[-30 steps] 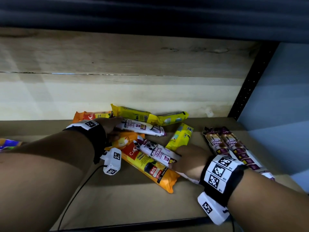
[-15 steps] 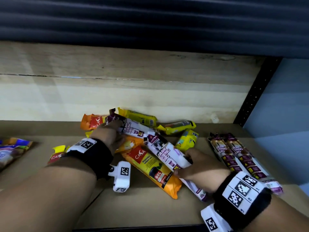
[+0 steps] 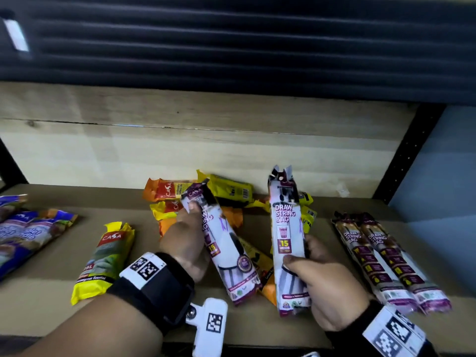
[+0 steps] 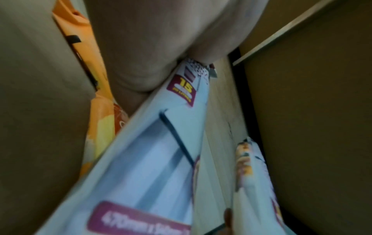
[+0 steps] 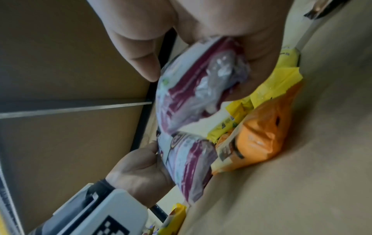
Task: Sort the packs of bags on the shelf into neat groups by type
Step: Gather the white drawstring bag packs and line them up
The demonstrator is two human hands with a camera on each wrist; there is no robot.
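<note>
Head view looking down onto shelf [image 3: 108, 300], both wrist views close along palms, sharing held packs

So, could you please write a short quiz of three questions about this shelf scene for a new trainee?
1. True or false: each hand grips one white draw string bag pack.
2. Multiple choice: where do two matching draw string packs already lie side by side? A) left end of the shelf B) right of the hands C) against the back board
3. Which colour is the lone pack lying left of the left hand?

Key: 1 true: left hand pack, right hand pack. 2 B. 3 yellow.
</note>
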